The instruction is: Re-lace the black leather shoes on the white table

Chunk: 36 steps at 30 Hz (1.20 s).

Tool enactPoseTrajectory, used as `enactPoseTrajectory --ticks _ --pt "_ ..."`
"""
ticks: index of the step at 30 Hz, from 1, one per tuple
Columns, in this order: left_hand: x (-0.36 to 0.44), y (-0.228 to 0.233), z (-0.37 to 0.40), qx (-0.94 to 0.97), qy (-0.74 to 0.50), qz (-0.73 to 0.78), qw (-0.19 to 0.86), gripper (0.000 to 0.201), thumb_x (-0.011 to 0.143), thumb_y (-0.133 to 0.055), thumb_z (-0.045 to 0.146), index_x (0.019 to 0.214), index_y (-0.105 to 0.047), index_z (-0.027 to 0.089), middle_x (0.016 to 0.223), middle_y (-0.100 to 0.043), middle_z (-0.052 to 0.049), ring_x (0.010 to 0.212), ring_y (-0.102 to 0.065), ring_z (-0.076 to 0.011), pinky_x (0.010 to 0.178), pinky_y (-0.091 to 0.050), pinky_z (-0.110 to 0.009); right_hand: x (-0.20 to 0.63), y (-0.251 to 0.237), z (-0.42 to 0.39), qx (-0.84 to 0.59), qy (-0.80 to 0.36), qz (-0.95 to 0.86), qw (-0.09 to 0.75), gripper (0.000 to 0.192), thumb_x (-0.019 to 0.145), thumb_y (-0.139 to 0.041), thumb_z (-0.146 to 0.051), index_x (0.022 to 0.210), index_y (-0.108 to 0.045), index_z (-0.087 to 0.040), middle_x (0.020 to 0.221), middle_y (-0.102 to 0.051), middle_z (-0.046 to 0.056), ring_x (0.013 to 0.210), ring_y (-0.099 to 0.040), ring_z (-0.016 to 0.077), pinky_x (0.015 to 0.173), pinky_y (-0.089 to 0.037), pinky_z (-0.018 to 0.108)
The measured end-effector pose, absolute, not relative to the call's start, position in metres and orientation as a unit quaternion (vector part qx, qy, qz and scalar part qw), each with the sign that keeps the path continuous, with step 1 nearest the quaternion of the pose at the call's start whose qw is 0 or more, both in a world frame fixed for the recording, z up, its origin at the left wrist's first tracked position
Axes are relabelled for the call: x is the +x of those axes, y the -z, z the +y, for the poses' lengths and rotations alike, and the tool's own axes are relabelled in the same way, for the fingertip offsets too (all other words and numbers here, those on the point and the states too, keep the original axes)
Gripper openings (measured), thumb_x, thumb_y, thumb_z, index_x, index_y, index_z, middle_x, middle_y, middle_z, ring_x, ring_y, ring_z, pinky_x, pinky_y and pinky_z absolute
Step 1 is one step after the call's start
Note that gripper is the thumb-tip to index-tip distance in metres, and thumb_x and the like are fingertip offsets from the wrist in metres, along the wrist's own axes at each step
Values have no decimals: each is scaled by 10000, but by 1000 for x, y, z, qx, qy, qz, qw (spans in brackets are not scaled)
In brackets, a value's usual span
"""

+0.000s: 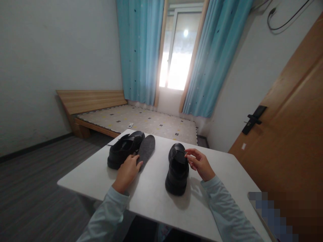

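Two black shoes rest on a white table [153,188]. Beside the left shoe [121,151], a dark grey insole [147,149] lies with its wide end pointing away from me. My left hand [128,169] is closed at the insole's near left edge, against the side of that shoe; its fingertips are partly hidden. The right shoe [178,174] stands upright with its heel towards me. My right hand [199,162] has its fingers bent in a pinch at the right side of this shoe, by the tongue. What exactly lies between those fingertips is hard to see.
Behind the table stands a low wooden bed [88,101] with a patterned mattress [141,119]; a small white remote [130,125] lies on it. Blue curtains [141,50] flank a bright window [179,57]. A wooden door [285,134] is on the right.
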State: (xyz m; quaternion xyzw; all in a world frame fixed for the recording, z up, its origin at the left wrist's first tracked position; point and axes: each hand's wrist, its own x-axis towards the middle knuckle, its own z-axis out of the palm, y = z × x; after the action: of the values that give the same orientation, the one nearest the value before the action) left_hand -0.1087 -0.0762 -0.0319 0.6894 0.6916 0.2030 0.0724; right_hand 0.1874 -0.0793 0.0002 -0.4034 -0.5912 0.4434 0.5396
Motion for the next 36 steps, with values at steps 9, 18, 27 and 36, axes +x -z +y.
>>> enactPoseTrajectory --ticks 9,18,27,36 --pt "-92 18 -91 689 -54 723 -6 441 852 -423 439 1242 -481 243 1117 -534 -158 842 -628 -291 672 -479 -372 189 0 -79 -403 -442 -593 538 293 708 -662 -341 949 -607 -184 791 -604 17 419 -401 33 309 -243 155" --pt "-68 -21 -106 762 -185 612 -100 380 846 -495 344 1194 -514 192 1027 -571 -124 916 -570 -259 712 -471 -344 190 1 -79 -414 -434 -596 534 256 724 -655 -324 927 -609 -176 745 -609 11 416 -397 33 320 -252 155" --pt "-4 -17 -140 888 -288 358 -30 505 716 -678 340 1164 -502 187 1022 -605 -76 958 -549 -218 857 -449 -385 194 -2 -77 -433 -409 -592 543 242 703 -660 -331 881 -618 -173 650 -562 -18 418 -425 52 330 -278 171" --pt "20 0 -142 874 -207 438 19 449 725 -669 188 1142 -502 177 994 -614 -57 980 -517 -227 822 -484 -349 196 2 -72 -517 -322 -620 494 166 700 -553 -301 778 -595 -161 507 -477 -53 389 -388 74 359 -289 197"
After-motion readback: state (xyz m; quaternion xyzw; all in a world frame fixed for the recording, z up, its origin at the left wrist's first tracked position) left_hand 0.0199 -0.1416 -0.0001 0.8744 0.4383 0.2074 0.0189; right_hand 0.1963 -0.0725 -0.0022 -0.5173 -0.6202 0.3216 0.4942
